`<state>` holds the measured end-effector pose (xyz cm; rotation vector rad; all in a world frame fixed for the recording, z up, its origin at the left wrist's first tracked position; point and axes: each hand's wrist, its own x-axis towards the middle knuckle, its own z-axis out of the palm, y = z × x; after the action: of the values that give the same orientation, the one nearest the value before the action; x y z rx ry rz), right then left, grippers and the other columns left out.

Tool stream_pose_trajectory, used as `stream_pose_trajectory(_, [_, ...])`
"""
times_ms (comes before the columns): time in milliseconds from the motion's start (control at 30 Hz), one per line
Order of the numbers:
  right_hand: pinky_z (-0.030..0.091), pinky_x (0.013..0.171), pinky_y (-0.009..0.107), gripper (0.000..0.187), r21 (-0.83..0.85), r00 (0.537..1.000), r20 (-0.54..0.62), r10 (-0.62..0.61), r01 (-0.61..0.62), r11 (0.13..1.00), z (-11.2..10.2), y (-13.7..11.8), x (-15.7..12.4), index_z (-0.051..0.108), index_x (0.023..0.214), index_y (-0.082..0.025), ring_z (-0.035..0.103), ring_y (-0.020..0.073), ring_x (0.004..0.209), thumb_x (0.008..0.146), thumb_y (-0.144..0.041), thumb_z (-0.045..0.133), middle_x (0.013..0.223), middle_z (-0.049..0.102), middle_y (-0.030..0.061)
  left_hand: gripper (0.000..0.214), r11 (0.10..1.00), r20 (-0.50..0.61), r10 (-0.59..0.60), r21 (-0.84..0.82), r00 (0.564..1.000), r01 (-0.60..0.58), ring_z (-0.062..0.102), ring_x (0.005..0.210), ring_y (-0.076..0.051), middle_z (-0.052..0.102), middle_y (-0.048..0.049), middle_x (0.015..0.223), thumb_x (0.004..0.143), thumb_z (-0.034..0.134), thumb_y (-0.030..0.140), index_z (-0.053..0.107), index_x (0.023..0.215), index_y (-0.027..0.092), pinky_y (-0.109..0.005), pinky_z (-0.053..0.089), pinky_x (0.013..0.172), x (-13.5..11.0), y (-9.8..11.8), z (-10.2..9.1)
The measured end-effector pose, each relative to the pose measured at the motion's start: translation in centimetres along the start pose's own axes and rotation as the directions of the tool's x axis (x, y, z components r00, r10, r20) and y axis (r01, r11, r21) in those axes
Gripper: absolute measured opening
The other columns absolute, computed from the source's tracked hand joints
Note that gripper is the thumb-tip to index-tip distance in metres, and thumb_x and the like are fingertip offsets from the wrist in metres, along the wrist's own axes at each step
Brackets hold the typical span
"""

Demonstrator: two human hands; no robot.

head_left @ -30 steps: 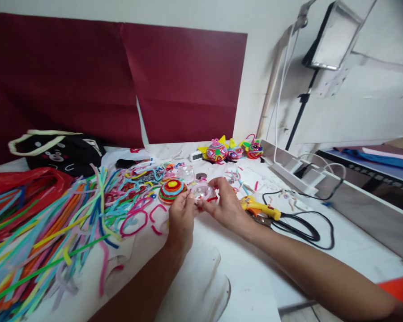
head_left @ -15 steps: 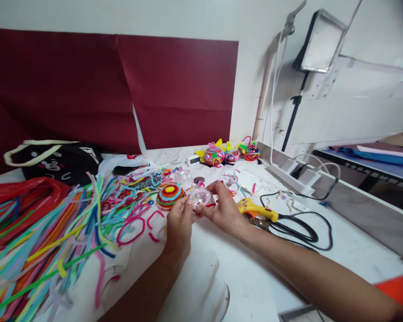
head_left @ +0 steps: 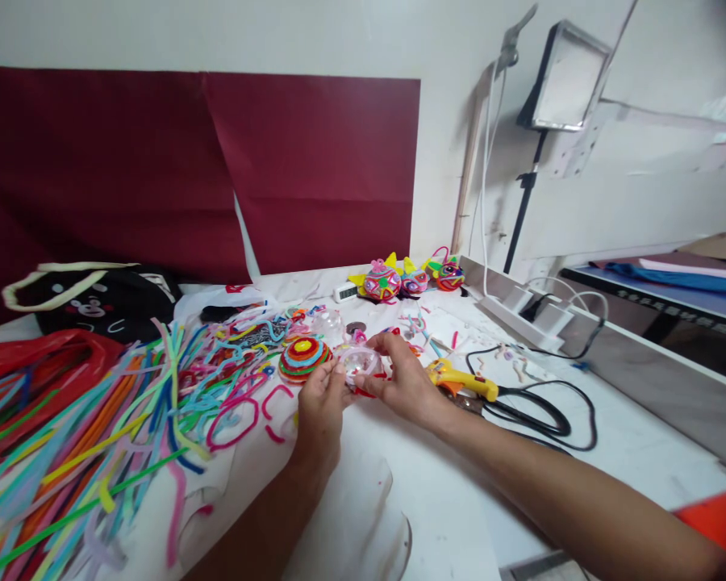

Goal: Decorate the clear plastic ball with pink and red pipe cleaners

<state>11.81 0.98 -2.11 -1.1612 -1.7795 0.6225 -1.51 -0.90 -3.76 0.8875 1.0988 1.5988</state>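
Right of loose pipe cleaners (head_left: pixel 106 452) sat a striped dome (head_left: pixel 304 359), then the left hand (head_left: pixel 320 403), fingers pinching the left edge of a clear plastic piece (head_left: pixel 359 362), the right hand (head_left: pixel 410 387), fingers gripping its right side, and a yellow glue gun (head_left: pixel 469 381).

A person's bare left hand (head_left: pixel 322 403) and bare right hand (head_left: pixel 412 389), with bare forearms (head_left: pixel 538 480).
Just behind the slender fingers (head_left: pixel 393 347), each hand narrows to a slim wrist (head_left: pixel 444 420); farther back from the fingers, the forearms broaden gradually, bare as far as the view shows.
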Motion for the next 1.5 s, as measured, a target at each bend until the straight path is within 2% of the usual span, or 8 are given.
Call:
stream_pose_trajectory(133, [0.045,0.084,0.038,0.044,-0.079,0.998,0.048,-0.029,0.033,0.996,-0.6,-0.2,0.1,0.052,0.114,-0.022,0.054,0.0236,0.101,0.074,-0.024,0.071,0.107,0.055,0.0074,0.049,1.000,0.011,-0.004,0.007,1.000,0.004,0.064,0.068,-0.016,0.066,-0.0019,0.074,0.067,0.075,0.044,0.062,0.101,0.013,-0.025,0.050,0.062,0.1,-0.1,-0.1])
stream_pose_trajectory(400, [0.046,0.083,0.039,0.048,-0.239,0.990,0.136,-0.044,0.076,0.968,-1.8,-0.6,0.4,0.054,0.123,-0.023,0.058,0.0255,0.100,0.077,-0.024,0.070,0.109,0.060,0.0099,0.053,0.999,0.027,-0.008,0.042,1.000,0.007,0.064,0.068,-0.017,0.068,-0.0042,0.077,0.065,0.076,0.043,0.062,0.105,0.011,-0.027,0.050,0.062,0.2,-0.2,0.1])
stream_pose_trajectory(733, [0.044,0.082,0.035,0.040,-0.523,0.966,0.235,-0.105,0.217,0.824,-2.2,-2.1,-0.3,0.055,0.131,-0.026,0.060,0.0240,0.094,0.091,-0.034,0.056,0.105,0.061,0.0105,0.045,0.996,0.068,-0.005,0.088,0.998,-0.001,0.063,0.066,-0.015,0.065,-0.0018,0.073,0.071,0.071,0.040,0.061,0.104,0.011,-0.026,0.048,0.061,0.2,-0.1,-0.2])
stream_pose_trajectory(1067, [0.043,0.081,0.035,0.039,-0.570,0.961,0.253,-0.110,0.240,0.786,-2.4,-2.1,-0.4,0.057,0.129,-0.025,0.060,0.0241,0.093,0.092,-0.036,0.053,0.101,0.062,0.0103,0.049,0.995,0.077,-0.010,0.096,0.997,0.003,0.065,0.069,-0.018,0.069,-0.0066,0.081,0.069,0.073,0.042,0.060,0.103,0.010,-0.027,0.049,0.059,0.3,-0.1,-0.3])
stream_pose_trajectory(1367, [0.043,0.080,0.035,0.037,-0.583,0.959,0.243,-0.148,0.266,0.768,-2.1,-1.9,-0.6,0.057,0.129,-0.026,0.060,0.0239,0.090,0.095,-0.037,0.047,0.099,0.063,0.0101,0.048,0.998,0.097,-0.020,0.069,0.995,0.014,0.064,0.064,-0.015,0.068,-0.0045,0.078,0.071,0.072,0.041,0.059,0.107,0.011,-0.026,0.048,0.061,0.2,0.1,-0.2])
stream_pose_trajectory(1500, [0.043,0.081,0.036,0.038,-0.604,0.959,0.238,-0.152,0.268,0.750,-2.0,-1.9,-0.7,0.057,0.130,-0.025,0.060,0.0246,0.091,0.096,-0.037,0.045,0.100,0.063,0.0108,0.046,0.997,0.104,-0.008,0.077,0.995,0.000,0.059,0.055,-0.012,0.065,-0.0006,0.070,0.072,0.072,0.041,0.060,0.105,0.012,-0.025,0.045,0.056,0.2,0.3,-0.2])
